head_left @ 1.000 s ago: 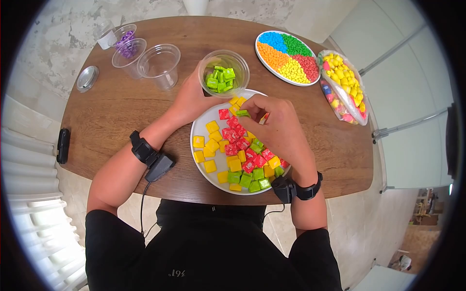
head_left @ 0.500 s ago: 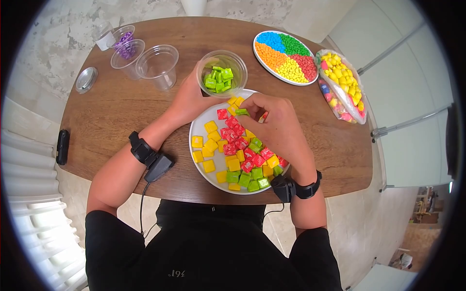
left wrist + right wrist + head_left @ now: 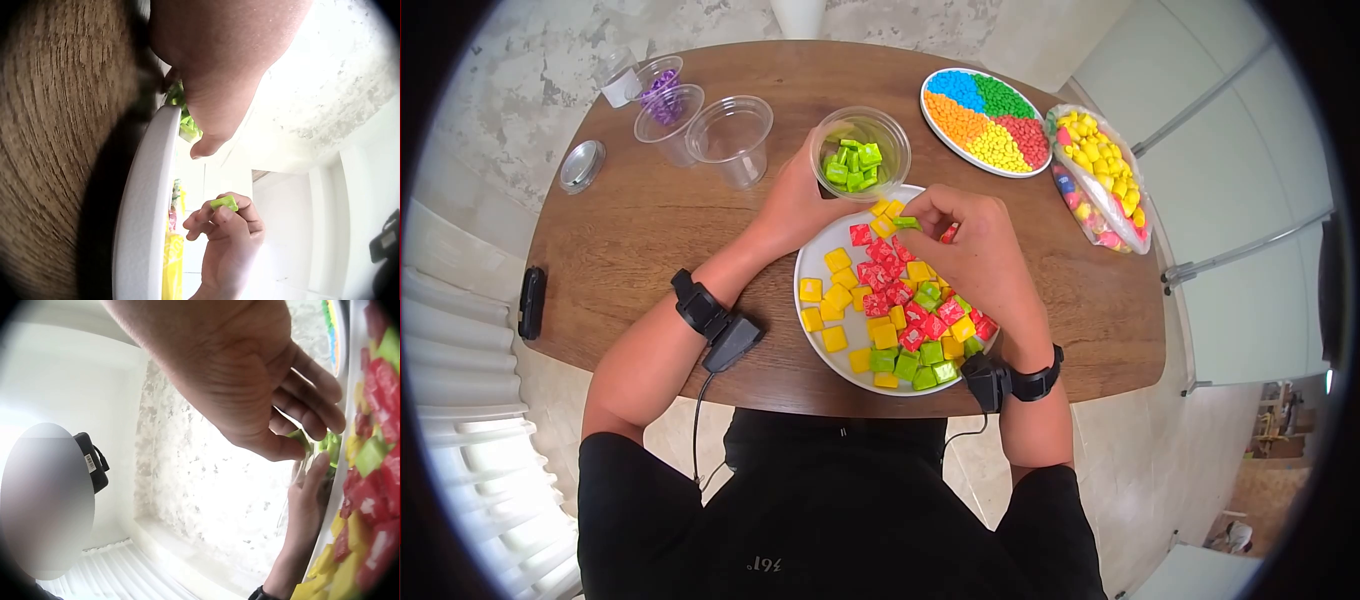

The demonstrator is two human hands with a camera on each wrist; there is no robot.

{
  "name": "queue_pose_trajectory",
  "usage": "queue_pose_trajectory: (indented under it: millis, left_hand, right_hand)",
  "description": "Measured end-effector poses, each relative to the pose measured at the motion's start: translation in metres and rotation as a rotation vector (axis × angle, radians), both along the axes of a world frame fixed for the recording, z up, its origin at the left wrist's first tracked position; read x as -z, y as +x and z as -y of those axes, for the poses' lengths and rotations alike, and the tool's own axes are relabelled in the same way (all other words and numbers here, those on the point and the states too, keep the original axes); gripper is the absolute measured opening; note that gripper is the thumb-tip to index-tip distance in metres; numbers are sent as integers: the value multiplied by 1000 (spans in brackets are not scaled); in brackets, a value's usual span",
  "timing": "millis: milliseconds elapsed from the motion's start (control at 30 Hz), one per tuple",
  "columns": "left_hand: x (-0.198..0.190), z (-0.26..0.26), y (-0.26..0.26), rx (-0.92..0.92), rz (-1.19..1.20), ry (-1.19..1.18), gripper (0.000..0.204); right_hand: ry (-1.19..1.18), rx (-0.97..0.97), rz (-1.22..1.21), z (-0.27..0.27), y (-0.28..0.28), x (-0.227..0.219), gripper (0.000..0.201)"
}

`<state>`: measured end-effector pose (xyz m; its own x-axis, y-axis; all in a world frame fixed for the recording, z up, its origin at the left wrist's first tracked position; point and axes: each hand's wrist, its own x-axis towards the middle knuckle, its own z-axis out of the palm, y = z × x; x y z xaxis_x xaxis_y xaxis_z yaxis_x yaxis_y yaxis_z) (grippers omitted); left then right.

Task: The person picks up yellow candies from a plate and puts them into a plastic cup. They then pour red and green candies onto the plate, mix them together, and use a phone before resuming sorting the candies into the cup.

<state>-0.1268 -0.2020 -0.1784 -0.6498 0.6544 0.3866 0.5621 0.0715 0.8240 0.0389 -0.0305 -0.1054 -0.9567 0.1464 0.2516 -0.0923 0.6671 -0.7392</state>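
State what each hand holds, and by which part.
The left hand holds a clear cup by its wall; the right hand pinches a green candy by its sides.

Square at right hand's fingertips (image 3: 906, 222): bright lime green. Squares in clear cup (image 3: 892, 150): lime too. Near plate (image 3: 812, 258): white. On it red squares (image 3: 875, 303) with white print, yellow squares (image 3: 834, 339), lime squares (image 3: 883, 361). Tabletop (image 3: 840, 80): brown, darker wood grain. Far plate (image 3: 923, 102): white rim, pellets (image 3: 998, 146) in wedges of blue, green, red, yellow, orange. Bag (image 3: 1097, 205): clear, contents yellow, pink, some blue. Bits in rear cups (image 3: 665, 107): purple. Shirt (image 3: 870, 510): black, pale lettering. Wall (image 3: 700, 20): mottled grey, off-white.
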Motion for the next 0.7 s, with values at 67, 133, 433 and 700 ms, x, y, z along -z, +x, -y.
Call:
queue_pose_trajectory:
  millis: [67,133,433,700]
  left_hand:
    - [0,-1,0,0,-7,15,87]
    - [0,-1,0,-6,-13,15,87]
    - [0,-5,0,-24,-29,25,87]
    - [4,-7,-1,-23,-25,32,87]
  right_hand:
    - [-2,7,-7,0,0,0,19]
    - [8,24,-40,-1,-1,3,18]
    - [36,74,10,-6,-4,3,14]
    - [14,98,7,-11,-7,7,14]
